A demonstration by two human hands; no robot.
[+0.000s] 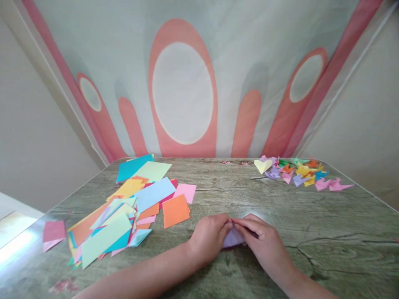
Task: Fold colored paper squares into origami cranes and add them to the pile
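Between my two hands is a folded piece of light purple paper [233, 237], close to the tabletop near the front middle. My left hand [212, 234] is closed on its left side, thumb and fingers pinched at the top corner. From the right, my right hand [262, 236] pinches the same top corner, its fingertips meeting those of the left. Both hands cover much of the paper, so its full folded shape is hidden.
Loose coloured paper sheets [107, 241] lie in a heap on the left of the wooden table [224, 191]. Several small folded paper figures [299, 172] sit at the back right. A pink paper square [54, 231] lies at the far left. Behind stands a patterned backdrop [183, 91].
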